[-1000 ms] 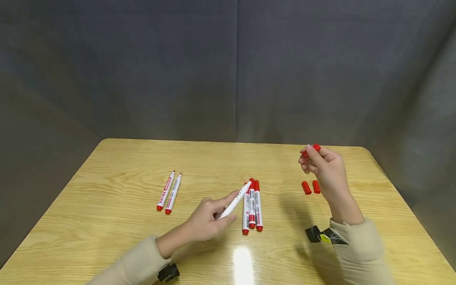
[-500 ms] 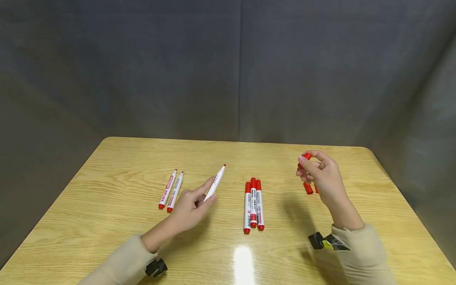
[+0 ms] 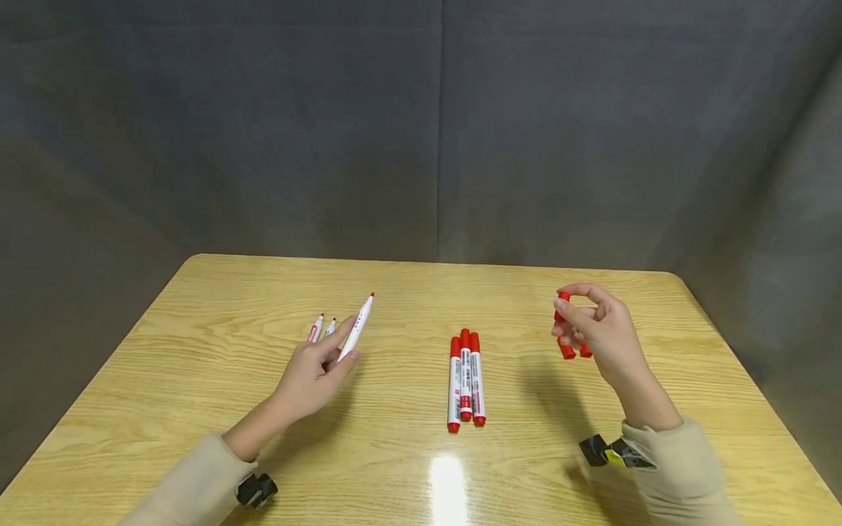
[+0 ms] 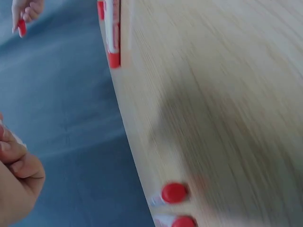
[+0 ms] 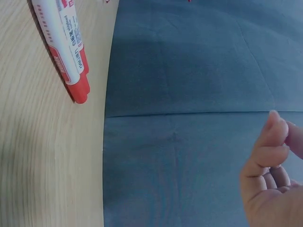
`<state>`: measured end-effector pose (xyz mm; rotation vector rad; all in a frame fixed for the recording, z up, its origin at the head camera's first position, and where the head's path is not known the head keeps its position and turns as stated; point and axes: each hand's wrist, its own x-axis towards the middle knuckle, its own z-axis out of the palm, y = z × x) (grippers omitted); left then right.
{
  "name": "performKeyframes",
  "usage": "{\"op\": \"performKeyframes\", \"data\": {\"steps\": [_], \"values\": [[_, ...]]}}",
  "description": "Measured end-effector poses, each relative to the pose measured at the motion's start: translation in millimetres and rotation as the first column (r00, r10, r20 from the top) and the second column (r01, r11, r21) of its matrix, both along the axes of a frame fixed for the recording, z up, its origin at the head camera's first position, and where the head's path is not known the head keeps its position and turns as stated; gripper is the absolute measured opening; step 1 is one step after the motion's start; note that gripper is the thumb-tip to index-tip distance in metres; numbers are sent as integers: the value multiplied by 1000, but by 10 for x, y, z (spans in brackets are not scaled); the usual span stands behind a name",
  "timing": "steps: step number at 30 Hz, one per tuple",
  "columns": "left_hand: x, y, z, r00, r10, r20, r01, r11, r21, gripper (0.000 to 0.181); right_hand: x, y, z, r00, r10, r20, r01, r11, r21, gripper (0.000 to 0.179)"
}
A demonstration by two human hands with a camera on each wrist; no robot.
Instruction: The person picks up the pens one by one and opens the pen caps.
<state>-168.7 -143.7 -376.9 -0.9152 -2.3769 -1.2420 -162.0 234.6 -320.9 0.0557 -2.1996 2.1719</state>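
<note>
My left hand (image 3: 309, 376) holds an uncapped whiteboard marker (image 3: 356, 330), its red tip pointing up and away. Behind that hand, partly hidden by it, two uncapped markers (image 3: 315, 330) lie on the table at the left. My right hand (image 3: 605, 329) pinches a red marker cap (image 3: 562, 305) between thumb and forefinger, raised above the table. Two more red caps (image 3: 566, 349) lie just beyond and below that hand, partly covered by it. In the right wrist view the fingers (image 5: 270, 156) hide nearly all of the held cap.
Three capped red-and-white markers (image 3: 465, 376) lie side by side in the middle of the wooden table (image 3: 395, 467). A dark grey curtain (image 3: 329, 131) hangs behind the table's far edge.
My left hand has carried the uncapped marker leftward from over the capped markers to near the two uncapped ones. The right hand has lowered slightly, tilting its cap upright.
</note>
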Motion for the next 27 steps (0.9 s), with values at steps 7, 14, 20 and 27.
{"op": "performKeyframes", "data": {"steps": [7, 14, 20, 27], "values": [[-55, -173, -14, 998, 56, -38, -57, 998, -29, 46, 15, 25, -48, 1000, 22, 7, -22, 1000, 21, 22], [-147, -380, -31, 994, 112, 11, -110, 988, -106, 44, 54, 67, -120, 993, 106, 47, -110, 988, 106, 37], [-241, -567, -88, 983, 166, 74, -144, 961, -238, 46, 57, 100, -159, 990, 142, 18, -143, 978, 151, 43], [-314, -680, -186, 965, 235, 120, -170, 902, -397, 49, 54, 106, -158, 987, 158, 4, -155, 966, 208, 42]]}}
